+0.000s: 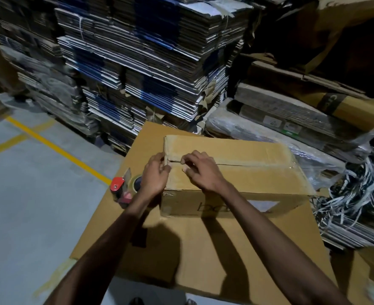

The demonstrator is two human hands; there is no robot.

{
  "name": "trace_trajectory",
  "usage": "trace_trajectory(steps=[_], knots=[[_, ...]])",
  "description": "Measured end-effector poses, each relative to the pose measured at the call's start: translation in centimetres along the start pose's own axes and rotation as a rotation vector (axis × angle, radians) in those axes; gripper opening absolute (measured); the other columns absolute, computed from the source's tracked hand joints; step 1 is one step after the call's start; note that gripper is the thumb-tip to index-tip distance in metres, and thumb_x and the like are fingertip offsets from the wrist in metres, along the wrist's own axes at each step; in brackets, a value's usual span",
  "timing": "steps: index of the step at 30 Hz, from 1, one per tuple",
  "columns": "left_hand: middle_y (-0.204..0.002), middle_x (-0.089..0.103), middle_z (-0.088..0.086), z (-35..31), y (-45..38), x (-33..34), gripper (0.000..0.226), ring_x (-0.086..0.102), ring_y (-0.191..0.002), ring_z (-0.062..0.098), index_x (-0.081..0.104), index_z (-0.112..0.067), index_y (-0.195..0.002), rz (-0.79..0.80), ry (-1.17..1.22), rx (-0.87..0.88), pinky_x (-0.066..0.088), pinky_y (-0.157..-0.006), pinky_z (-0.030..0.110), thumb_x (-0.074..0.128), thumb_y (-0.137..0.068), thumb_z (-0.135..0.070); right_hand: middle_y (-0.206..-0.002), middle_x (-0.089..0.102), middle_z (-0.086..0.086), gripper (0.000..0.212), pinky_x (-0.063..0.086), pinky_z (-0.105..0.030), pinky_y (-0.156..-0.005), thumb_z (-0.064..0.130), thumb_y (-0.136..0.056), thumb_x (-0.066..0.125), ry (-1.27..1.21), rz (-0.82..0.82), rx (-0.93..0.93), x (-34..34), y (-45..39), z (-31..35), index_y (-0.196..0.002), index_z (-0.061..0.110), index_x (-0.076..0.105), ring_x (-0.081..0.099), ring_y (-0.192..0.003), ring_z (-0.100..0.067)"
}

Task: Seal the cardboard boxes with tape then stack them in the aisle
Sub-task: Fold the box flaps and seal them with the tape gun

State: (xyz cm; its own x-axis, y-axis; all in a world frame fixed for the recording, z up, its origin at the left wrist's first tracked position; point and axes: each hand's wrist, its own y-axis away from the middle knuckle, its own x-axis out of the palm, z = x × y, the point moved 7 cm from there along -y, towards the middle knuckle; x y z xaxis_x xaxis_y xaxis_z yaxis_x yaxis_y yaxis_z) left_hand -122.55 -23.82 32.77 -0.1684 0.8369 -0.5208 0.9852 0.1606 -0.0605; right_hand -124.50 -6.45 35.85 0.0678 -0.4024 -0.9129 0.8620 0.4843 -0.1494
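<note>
A small brown cardboard box (247, 172) lies on top of a larger cardboard box (203, 249). Its top flaps are folded down with a seam running across the middle. My left hand (156, 175) is at the box's left end, its fingers curled over the edge at the seam. Beside it on the top, my right hand (200, 170) has bent fingertips pressing by the seam. A red-handled tape dispenser (124, 188) with a roll of tape stands on the large box, just left of my left hand.
Tall stacks of flattened cartons (148, 62) stand behind the boxes. Plastic-wrapped carton bundles (280, 126) and a tangle of strapping (353, 194) are on the right. Grey floor with yellow lines (56, 148) lies to the left.
</note>
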Motion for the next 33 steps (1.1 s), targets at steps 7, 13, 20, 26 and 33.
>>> trace_trajectory(steps=[7, 13, 20, 26, 33], knots=[[-0.127, 0.065, -0.004, -1.6, -5.6, 1.4, 0.041, 0.064, -0.110, 0.020, 0.057, -0.019, -0.146, 0.260, 0.084, 0.044, 0.050, -0.090, 0.025, 0.056, -0.105, -0.017, -0.124, 0.052, 0.000, 0.059, 0.040, -0.038, -0.088, 0.065, -0.094, 0.045, 0.070, 0.002, 0.151, -0.4, -1.1, -1.9, -0.137, 0.027, 0.056, 0.045, -0.111, -0.023], [-0.145, 0.062, 0.004, -2.0, -10.2, 5.2, 0.040, 0.060, -0.126, 0.032, 0.058, -0.039, -0.145, 0.384, 0.036, -0.062, 0.051, -0.107, 0.046, 0.049, -0.106, -0.035, -0.132, 0.046, -0.002, 0.062, 0.030, -0.038, -0.096, 0.066, -0.090, 0.057, -0.041, -0.092, 0.437, -0.8, -0.4, -4.0, -0.142, 0.033, 0.056, 0.036, -0.126, -0.024], [-0.128, 0.068, 0.007, -4.1, -9.6, 6.7, 0.041, 0.063, -0.107, 0.035, 0.054, -0.046, -0.135, 0.248, -0.038, -0.023, 0.054, -0.092, 0.045, 0.040, -0.098, -0.035, -0.129, 0.050, -0.001, 0.048, 0.029, -0.037, -0.096, 0.053, -0.090, 0.072, -0.174, -0.220, 0.626, -1.4, -0.2, -5.1, -0.132, 0.032, 0.064, 0.037, -0.126, -0.024], [-0.123, 0.062, 0.011, -6.0, -11.7, 7.7, 0.031, 0.058, -0.109, 0.037, 0.052, -0.033, -0.129, 0.198, -0.270, -0.019, 0.045, -0.093, 0.047, 0.045, -0.099, -0.035, -0.131, 0.050, -0.003, 0.038, 0.033, -0.042, -0.098, 0.051, -0.097, 0.062, -0.140, -0.170, 0.620, -1.7, -1.1, -5.6, -0.128, 0.028, 0.060, 0.039, -0.125, -0.026], [-0.102, 0.071, 0.008, -5.9, -12.1, 9.7, 0.025, 0.064, -0.098, 0.036, 0.050, -0.037, -0.106, 0.124, -0.284, 0.012, 0.046, -0.080, 0.043, 0.046, -0.094, -0.058, -0.124, 0.053, -0.007, 0.029, 0.039, -0.044, -0.091, 0.037, -0.104, 0.050, 0.084, -0.114, 0.356, -3.5, -3.2, -6.6, -0.123, 0.017, 0.054, 0.047, -0.114, -0.028]])
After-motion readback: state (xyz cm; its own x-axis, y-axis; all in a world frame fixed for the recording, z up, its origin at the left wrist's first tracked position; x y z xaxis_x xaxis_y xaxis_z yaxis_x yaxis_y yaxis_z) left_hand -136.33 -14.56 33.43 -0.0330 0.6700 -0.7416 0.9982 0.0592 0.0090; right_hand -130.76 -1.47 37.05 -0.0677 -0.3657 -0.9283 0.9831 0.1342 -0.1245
